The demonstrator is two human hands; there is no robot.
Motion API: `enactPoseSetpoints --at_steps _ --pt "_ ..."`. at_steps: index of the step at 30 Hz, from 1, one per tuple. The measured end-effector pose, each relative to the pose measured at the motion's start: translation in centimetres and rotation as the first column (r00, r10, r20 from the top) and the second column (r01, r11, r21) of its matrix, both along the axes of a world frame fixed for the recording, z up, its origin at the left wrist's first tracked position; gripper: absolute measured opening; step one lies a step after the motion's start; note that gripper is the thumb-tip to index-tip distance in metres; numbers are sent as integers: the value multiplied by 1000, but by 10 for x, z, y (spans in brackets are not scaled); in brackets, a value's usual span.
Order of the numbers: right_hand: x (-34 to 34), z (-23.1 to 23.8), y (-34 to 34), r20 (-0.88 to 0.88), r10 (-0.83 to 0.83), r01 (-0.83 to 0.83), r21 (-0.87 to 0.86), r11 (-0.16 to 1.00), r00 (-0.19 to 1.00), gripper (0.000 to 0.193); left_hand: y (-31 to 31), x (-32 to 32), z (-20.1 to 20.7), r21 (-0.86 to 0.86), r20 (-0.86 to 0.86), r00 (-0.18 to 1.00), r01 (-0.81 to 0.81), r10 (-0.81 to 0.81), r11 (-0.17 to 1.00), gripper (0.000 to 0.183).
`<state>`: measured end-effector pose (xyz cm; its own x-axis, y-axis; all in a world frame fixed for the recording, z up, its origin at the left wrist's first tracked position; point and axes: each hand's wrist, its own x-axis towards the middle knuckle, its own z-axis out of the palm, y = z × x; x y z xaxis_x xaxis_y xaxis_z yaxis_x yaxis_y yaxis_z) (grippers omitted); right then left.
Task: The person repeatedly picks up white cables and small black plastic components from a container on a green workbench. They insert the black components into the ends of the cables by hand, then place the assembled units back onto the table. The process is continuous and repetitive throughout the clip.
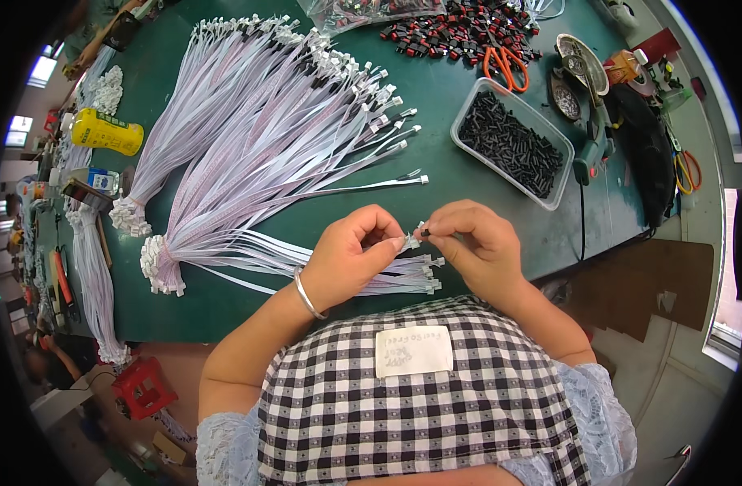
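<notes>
My left hand point(353, 253) pinches a flat white ribbon cable close to its small white connector point(411, 242). Right beside it, my right hand point(478, 241) has thumb and fingertips closed on a short black tube point(424, 232) that meets the connector; fingers hide whether it is on it. Below my hands, several loose cable ends point(424, 279) stick out toward the right. They belong to a tied bundle of white ribbon cables point(225, 174) fanned over the table to my left. Up and to the right, a clear plastic box point(469, 102) holds many short black tubes point(513, 144).
On the green table point(436, 166), red-and-black parts point(460, 32) are piled at the back near orange-handled scissors point(506, 68). Metal dishes point(582, 61) and a green tool point(588, 158) with a cord lie right. A yellow bottle point(108, 132) lies left; a red stool point(144, 387) stands lower left.
</notes>
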<state>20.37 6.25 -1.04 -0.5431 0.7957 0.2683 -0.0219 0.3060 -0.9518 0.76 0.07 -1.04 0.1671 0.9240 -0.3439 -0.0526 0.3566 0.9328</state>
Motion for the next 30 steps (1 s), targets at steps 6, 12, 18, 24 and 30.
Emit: enactPoseSetpoints --at_steps 6,12,18,24,30 --pt "-1 1 1 49 -9 2 145 989 999 17 0 0 -1 18 -16 1000 -14 14 1000 7" --pt "-2 0 -1 57 -19 12 123 992 998 17 -1 0 -2 31 4 999 -40 40 999 8" --pt "-3 0 -5 8 -34 35 -148 988 999 13 -1 2 -5 48 35 997 -63 62 997 8" --pt "-4 5 -4 153 -27 74 -314 946 988 10 -2 5 -3 78 -35 998 -45 48 996 9" --pt "-2 6 -5 222 -21 99 -347 932 975 10 -2 5 -2 115 -76 996 -37 46 993 10"
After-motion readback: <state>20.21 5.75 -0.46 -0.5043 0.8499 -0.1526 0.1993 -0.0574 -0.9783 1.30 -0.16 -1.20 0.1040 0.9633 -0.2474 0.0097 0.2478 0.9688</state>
